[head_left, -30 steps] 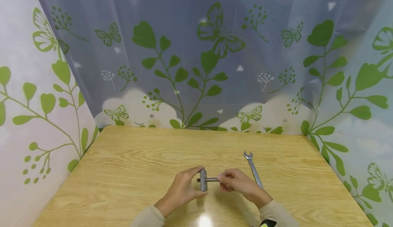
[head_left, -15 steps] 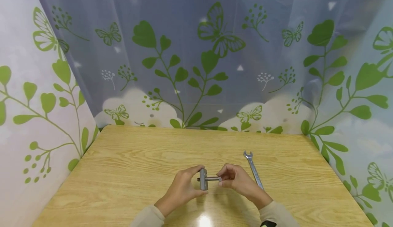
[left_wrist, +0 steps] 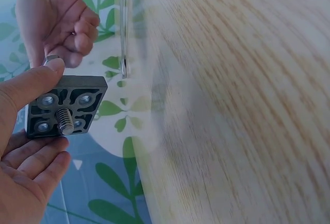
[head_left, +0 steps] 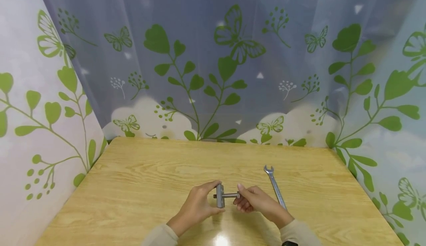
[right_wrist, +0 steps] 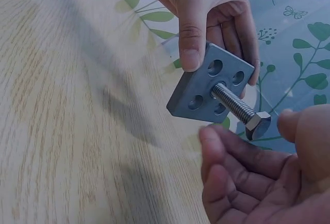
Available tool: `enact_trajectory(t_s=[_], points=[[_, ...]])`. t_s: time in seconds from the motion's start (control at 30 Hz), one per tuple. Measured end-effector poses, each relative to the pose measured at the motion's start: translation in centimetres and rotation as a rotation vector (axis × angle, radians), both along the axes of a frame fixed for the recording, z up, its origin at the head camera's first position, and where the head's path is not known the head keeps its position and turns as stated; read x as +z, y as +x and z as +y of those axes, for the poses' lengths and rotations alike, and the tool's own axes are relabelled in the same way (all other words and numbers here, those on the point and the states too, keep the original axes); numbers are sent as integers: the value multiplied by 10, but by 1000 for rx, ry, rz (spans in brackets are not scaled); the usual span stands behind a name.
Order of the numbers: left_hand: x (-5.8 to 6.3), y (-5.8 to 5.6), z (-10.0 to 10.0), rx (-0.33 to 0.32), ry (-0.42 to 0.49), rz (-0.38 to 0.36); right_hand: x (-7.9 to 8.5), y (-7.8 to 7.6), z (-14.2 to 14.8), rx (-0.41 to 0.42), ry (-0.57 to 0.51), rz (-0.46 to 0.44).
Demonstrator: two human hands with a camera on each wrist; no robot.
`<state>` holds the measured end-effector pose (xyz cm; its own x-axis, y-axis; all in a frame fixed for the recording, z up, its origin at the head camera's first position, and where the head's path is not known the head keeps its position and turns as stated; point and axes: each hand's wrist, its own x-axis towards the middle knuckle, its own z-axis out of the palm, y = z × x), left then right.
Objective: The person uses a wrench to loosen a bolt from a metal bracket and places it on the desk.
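Observation:
My left hand (head_left: pixel 196 203) holds a small square grey metal plate (right_wrist: pixel 203 85) by opposite edges, thumb on one side and fingers on the other. The plate has holes near its corners. A hex bolt (right_wrist: pixel 234 103) runs through its middle, and the threaded end (left_wrist: pixel 65 122) sticks out of the ribbed back. On the other side a long stretch of shank shows between plate and bolt head (right_wrist: pixel 259 126). Around that head my right hand (head_left: pixel 261 203) lies with thumb and loosely bent fingers spread apart; in the right wrist view gaps show between them and the head.
An open-ended wrench (head_left: pixel 275 188) lies on the wood-grain table (head_left: pixel 149 172), just beyond my right hand. Behind the table hangs a curtain (head_left: pixel 199 102) printed with leaves and butterflies, and similar cloth covers both sides.
My right thumb and fingers have shifted around the bolt head and now stand apart from it, after pinching it earlier. The left hand and plate keep their place; the wrench has not moved.

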<state>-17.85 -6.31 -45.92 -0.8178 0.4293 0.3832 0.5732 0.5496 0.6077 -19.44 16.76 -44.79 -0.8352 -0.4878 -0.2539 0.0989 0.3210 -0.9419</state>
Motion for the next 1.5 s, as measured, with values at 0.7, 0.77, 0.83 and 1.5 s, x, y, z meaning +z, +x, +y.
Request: enact_trajectory(t_s=[0.7,0.77,0.83,1.5], points=[[0,0,2,3,-20,9,-3,1,5,-75,-50,198],[0,0,1,4,-19,12,-3,1,5,-76,-53,205],[0,0,1,5,-18,16,-3,1,5,-73,-53,211],[-2,0,3,-11,-12,25,-1,2,4,-28,-16,-86]])
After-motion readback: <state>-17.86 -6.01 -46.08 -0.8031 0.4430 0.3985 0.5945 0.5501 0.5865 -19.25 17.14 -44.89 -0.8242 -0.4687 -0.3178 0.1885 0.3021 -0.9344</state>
